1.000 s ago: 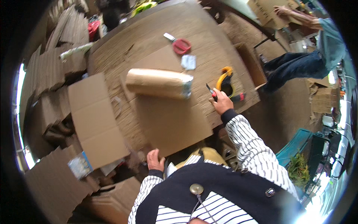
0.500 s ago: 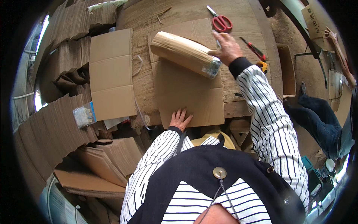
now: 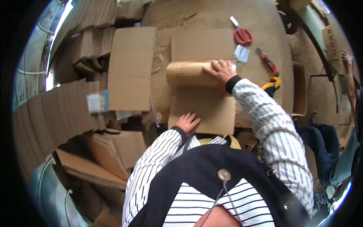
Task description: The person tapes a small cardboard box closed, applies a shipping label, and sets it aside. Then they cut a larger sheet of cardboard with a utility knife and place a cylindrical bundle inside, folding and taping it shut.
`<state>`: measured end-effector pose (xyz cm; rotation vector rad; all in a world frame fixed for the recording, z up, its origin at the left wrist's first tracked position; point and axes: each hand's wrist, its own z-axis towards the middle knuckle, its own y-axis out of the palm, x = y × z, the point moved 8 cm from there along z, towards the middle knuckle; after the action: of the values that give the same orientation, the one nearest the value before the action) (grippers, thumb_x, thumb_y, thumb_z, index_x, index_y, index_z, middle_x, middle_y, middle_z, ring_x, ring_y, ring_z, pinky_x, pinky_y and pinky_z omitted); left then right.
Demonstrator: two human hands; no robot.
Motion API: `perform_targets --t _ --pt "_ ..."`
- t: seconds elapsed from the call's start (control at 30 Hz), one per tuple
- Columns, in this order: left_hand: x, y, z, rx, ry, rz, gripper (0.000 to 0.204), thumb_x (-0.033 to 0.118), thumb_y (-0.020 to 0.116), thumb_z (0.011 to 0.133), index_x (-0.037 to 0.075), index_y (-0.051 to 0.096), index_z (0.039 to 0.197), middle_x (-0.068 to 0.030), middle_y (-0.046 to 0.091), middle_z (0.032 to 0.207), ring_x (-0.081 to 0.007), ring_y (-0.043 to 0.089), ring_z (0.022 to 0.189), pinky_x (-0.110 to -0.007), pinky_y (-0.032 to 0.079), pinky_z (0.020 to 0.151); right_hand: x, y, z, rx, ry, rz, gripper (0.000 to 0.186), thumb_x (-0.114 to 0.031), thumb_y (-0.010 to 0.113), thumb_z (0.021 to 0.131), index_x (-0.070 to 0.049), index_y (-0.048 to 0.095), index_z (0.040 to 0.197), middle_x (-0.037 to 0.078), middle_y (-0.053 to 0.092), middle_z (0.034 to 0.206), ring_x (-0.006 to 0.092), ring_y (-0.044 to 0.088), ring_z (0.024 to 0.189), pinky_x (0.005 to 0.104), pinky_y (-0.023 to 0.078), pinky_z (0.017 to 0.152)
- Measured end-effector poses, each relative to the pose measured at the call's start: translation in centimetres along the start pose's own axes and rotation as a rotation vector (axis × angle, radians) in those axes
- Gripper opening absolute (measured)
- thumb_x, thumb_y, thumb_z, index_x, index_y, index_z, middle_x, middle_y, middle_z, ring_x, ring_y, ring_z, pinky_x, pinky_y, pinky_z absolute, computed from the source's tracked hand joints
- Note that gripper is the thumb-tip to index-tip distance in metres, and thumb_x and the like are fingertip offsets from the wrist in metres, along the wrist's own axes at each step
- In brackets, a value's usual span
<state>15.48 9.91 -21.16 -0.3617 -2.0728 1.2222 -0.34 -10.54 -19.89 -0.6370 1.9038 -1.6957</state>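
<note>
A flattened cardboard sheet (image 3: 217,109) lies in front of me on the wooden table, creased across. My left hand (image 3: 186,123) rests flat on its near edge, fingers spread and holding nothing. Across the sheet's middle lies a thick light-brown roll (image 3: 187,70), with something clear and shiny at its right end. My right hand (image 3: 224,71) grips the roll near that end, fingers over its top. Just beyond this hand is a small white-blue packet (image 3: 242,53). Red-handled scissors (image 3: 243,36) lie farther back.
To the right on the table (image 3: 264,19) are a red-and-black tool (image 3: 267,62) and a yellow-and-black tool (image 3: 273,84). Another flat cardboard sheet (image 3: 132,68) lies left. Stacked cardboard (image 3: 56,117) crowds the left side. A person's legs (image 3: 321,143) show at right.
The roll was slanted, its right end nearer me; now it lies level across the sheet. My right hand has shifted onto it, uncovering the packet. My left hand stays on the sheet.
</note>
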Motion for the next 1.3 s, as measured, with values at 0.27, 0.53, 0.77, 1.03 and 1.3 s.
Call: perform_targets --t 0.27,0.53,0.77,1.03,1.3 --pt "-1.0 -10.0 -1.3 0.59 0.024 0.07 0.003 0.008 0.061 0.068 0.011 0.061 0.067 -0.0118 0.056 0.067 -0.0318 0.056 0.064 -0.041 0.046 0.056 -0.7 2.0 0.9 -0.046 0.036 0.165 0.104 -0.038 0.084 0.05 -0.04 0.034 0.141 0.012 0.042 0.132 0.0326 0.045 0.117 0.0528 0.04 0.09" --pt "-6.7 -16.3 7.5 0.453 -0.06 0.294 0.007 0.018 0.066 0.066 0.012 0.062 0.064 -0.0104 0.059 0.066 -0.0296 0.059 0.061 -0.042 0.048 0.053 0.3 -0.7 1.0 -0.356 0.15 0.397 0.082 -0.049 0.076 0.065 -0.048 0.038 0.138 0.006 0.04 0.138 0.0291 0.039 0.13 0.053 0.036 0.1" --pt "-7.3 -18.2 10.7 0.22 0.109 0.341 0.022 0.029 0.072 0.062 0.014 0.07 0.077 -0.0154 0.055 0.13 -0.0287 0.054 0.113 -0.044 0.044 0.093 0.7 1.0 3.8 -0.523 0.213 0.485 0.069 -0.04 0.072 0.074 -0.052 0.042 0.134 0.003 0.034 0.147 0.0302 0.037 0.133 0.055 0.035 0.103" --pt "-12.6 -13.0 14.9 -0.033 0.187 0.098 0.027 0.037 0.069 0.069 0.021 0.073 0.09 -0.0067 0.052 0.135 -0.0283 0.055 0.115 -0.043 0.044 0.097 4.3 4.2 3.9 -0.261 0.274 0.528 0.045 -0.036 0.066 0.081 -0.023 0.06 0.123 0.008 0.058 0.126 0.0274 0.052 0.118 0.0416 0.047 0.095" --pt "-11.9 -12.5 14.8 0.062 0.226 -0.012 0.021 0.03 0.073 0.067 0.014 0.073 0.079 -0.0104 0.058 0.122 -0.029 0.054 0.113 -0.042 0.045 0.094 7.1 14.2 -11.8 0.514 1.395 1.408 0.06 -0.038 0.064 0.087 -0.005 0.047 0.135 0.016 0.058 0.122 0.0248 0.056 0.112 0.0351 0.045 0.094"
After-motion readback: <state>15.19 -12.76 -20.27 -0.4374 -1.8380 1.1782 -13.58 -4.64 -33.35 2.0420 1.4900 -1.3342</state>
